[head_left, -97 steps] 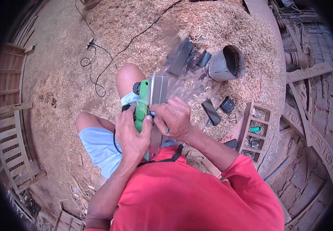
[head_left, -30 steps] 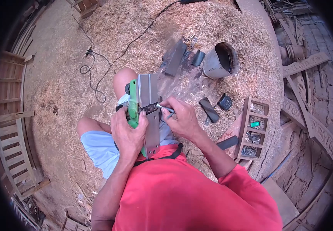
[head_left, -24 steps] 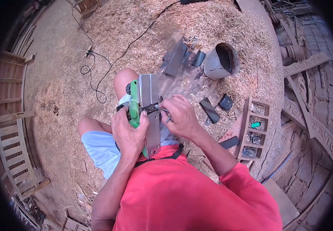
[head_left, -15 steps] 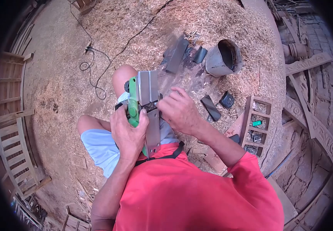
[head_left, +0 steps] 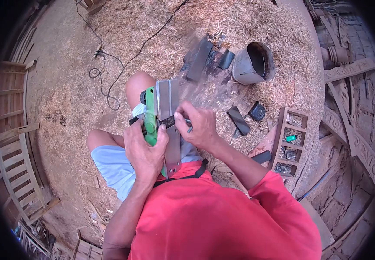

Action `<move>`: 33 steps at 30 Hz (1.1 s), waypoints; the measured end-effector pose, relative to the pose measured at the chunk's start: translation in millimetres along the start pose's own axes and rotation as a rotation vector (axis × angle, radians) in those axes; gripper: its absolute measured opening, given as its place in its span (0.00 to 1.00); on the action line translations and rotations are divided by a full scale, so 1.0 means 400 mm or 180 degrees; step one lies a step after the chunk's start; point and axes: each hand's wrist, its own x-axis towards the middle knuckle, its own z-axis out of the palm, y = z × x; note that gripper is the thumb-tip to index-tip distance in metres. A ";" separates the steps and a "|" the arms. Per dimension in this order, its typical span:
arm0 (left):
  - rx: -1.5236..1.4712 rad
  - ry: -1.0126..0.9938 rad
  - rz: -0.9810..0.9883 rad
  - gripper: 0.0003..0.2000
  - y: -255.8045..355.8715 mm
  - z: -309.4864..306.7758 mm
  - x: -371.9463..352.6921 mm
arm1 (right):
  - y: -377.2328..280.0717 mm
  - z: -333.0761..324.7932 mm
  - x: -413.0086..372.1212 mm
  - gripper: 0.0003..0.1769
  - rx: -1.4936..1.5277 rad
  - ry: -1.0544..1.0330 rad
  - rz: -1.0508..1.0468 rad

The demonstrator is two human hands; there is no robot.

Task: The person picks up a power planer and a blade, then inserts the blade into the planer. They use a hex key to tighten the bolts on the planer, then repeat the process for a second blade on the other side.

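Note:
A green electric planer (head_left: 151, 113) lies upside down in my lap, its flat metal sole facing up. My left hand (head_left: 144, 149) grips the planer's body from the left, with the thumb beside the cutter opening. On the other side, my right hand (head_left: 200, 128) is closed around a small thin metal tool (head_left: 189, 123), perhaps a wrench; its exact kind is hidden by the fingers. The fingertips of that hand are at the right edge of the planer, level with the dark cutter drum (head_left: 167, 122).
A cut-off metal can (head_left: 243, 68) stands on the shavings beside a dark flat block (head_left: 199, 60). Closer lie another dark block (head_left: 238, 121), a black cup-like piece (head_left: 256, 111) and a compartmented wooden box (head_left: 277, 145). A black cord (head_left: 146, 41) crosses the floor. Carved wood (head_left: 352, 70) lies right.
My right hand has turned and shifted slightly at the planer's right edge, and the thin tool in it now shows. My left hand and the planer stay almost in place.

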 end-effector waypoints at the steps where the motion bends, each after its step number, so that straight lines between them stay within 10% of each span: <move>1: -0.0007 -0.0018 -0.0025 0.26 -0.002 -0.001 -0.001 | 0.000 0.015 -0.004 0.06 0.0038 0.0130 0.0080; 21: 0.0218 0.0097 0.0060 0.28 -0.015 0.008 -0.034 | -0.022 0.039 -0.029 0.07 0.0563 0.0436 0.1020; 33: 0.0131 0.0149 0.0047 0.27 -0.003 0.017 -0.032 | -0.053 -0.067 -0.051 0.10 0.0319 -0.0270 0.0267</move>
